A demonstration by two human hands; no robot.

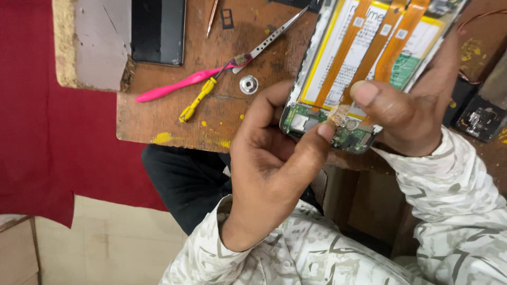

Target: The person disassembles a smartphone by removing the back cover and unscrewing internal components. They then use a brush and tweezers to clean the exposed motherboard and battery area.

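**Picking at the tan patch on an opened phone**

The right hand (417, 105) grips the opened phone (369, 47) above the worktop (158, 121) edge, its thumb pressed flat on the orange flex strips (346, 50). The left hand (274, 153) is curled, thumb tip on a tan patch (338, 113) at the green board (317, 124); whether it pinches the patch, I cannot tell. Lifting slowly from one corner seems wisest, with the strips held down; the tweezers (269, 39) lie near.

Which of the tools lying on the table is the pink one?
The long pink tool, lying flat left of the yellow-handled tool. The tweezers beside them are shiny metal, and the copper-coloured rod lies further up.
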